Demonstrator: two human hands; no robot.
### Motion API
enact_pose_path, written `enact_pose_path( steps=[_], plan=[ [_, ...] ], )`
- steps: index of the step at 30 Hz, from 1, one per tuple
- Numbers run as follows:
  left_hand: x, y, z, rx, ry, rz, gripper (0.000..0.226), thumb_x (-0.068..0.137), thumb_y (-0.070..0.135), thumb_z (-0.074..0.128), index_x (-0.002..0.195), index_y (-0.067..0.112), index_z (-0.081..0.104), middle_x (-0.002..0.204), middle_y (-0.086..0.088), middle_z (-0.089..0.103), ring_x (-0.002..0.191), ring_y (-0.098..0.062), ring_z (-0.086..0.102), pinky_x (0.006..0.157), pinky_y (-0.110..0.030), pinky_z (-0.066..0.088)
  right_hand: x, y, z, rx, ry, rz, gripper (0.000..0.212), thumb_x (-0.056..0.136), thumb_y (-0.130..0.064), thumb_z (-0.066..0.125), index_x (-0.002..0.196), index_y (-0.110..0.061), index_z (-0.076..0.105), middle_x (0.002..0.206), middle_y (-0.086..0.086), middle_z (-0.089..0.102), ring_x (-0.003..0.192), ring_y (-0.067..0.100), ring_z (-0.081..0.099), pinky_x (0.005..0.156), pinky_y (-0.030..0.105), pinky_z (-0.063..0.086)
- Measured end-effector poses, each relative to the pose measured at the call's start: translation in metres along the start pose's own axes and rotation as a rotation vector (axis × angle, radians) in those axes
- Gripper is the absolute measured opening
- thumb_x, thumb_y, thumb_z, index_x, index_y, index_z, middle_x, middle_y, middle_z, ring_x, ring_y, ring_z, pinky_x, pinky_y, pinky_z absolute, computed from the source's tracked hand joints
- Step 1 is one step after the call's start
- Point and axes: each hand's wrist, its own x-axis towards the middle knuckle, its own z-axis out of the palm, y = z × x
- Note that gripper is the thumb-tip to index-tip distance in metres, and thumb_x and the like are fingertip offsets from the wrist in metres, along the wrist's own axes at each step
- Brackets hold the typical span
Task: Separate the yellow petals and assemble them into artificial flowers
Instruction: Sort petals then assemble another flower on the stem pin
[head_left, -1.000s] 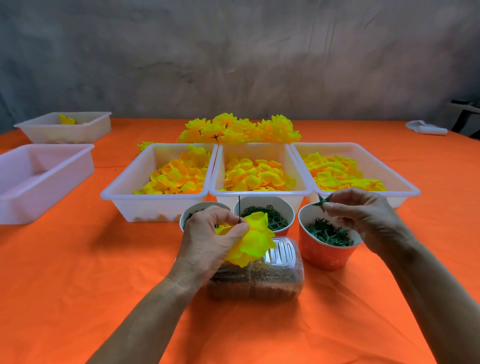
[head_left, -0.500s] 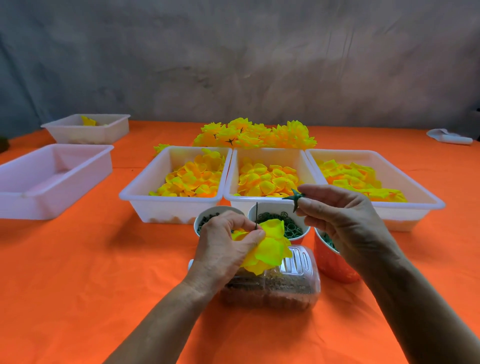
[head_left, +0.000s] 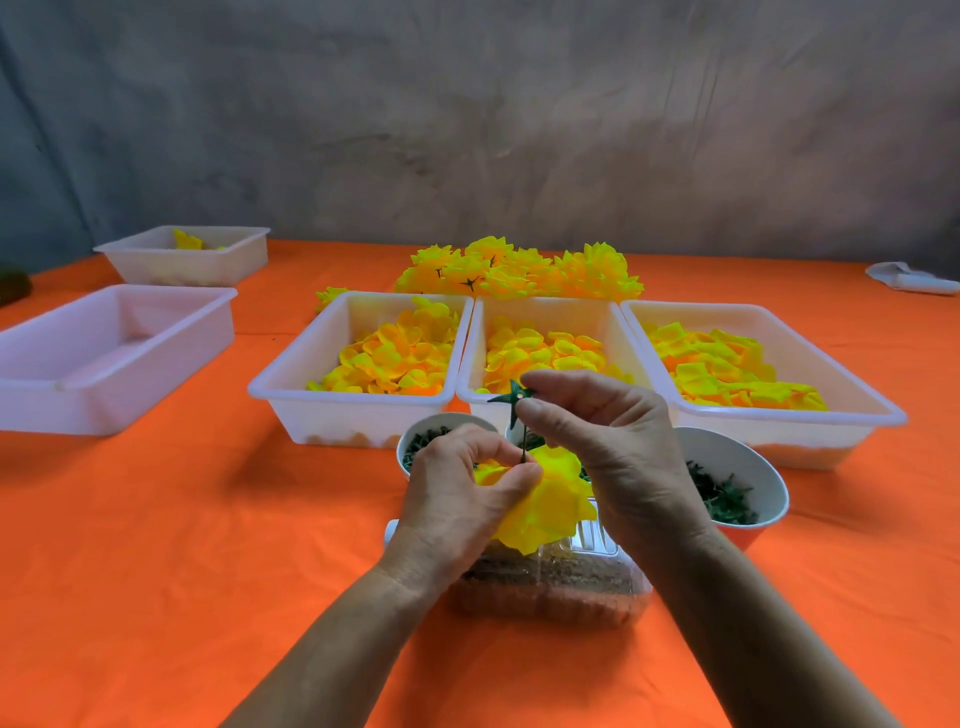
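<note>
Holding the layered yellow fabric flower (head_left: 540, 499) pinched in the left hand (head_left: 457, 499) keeps its thin dark stem (head_left: 524, 441) upright. The right hand (head_left: 608, 447) pinches a green star-shaped plastic calyx (head_left: 511, 397) right at the stem tip, probably to thread it on.

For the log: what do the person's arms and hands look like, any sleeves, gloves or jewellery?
Both forearms are bare up to the frame edge, with no sleeves in view. The left hand and right hand wear no gloves; no rings, watch or bracelets show.
</note>
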Motion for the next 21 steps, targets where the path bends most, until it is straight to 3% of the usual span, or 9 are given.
enact_pose_path(
  steps=[8,18,21],
  plan=[
    [0.0000,-0.0006,0.0001,-0.003,-0.001,-0.001,0.007,0.074,0.019,0.078,0.076,0.018,0.072,0.085,0.005,0.069,0.087,-0.005,0.062,0.081,-0.018,0.044,-0.0028,0.0028,-0.0039,-0.027,0.022,0.024,0.023,0.066,-0.006,0.070,0.089,-0.005,0.070,0.071,-0.002,0.073,0.063,0.002,0.065,0.056,0.010,0.046],
    [0.0004,-0.0006,0.0005,0.011,0.008,0.019,0.008,0.075,0.018,0.078,0.075,0.022,0.071,0.084,0.003,0.069,0.082,-0.002,0.060,0.075,-0.012,0.042,-0.0047,0.0083,-0.0036,0.004,0.062,0.106,0.022,0.065,-0.019,0.072,0.087,-0.016,0.073,0.072,-0.004,0.072,0.061,0.002,0.061,0.056,0.013,0.046],
    [0.0002,-0.0016,0.0005,0.004,0.007,0.005,0.008,0.075,0.019,0.078,0.076,0.021,0.071,0.084,0.004,0.069,0.084,-0.004,0.061,0.077,-0.015,0.043,-0.0035,0.0076,-0.0045,-0.005,0.057,0.129,0.019,0.063,-0.021,0.073,0.081,-0.018,0.076,0.073,-0.001,0.073,0.062,0.004,0.061,0.057,0.014,0.047]
  ],
)
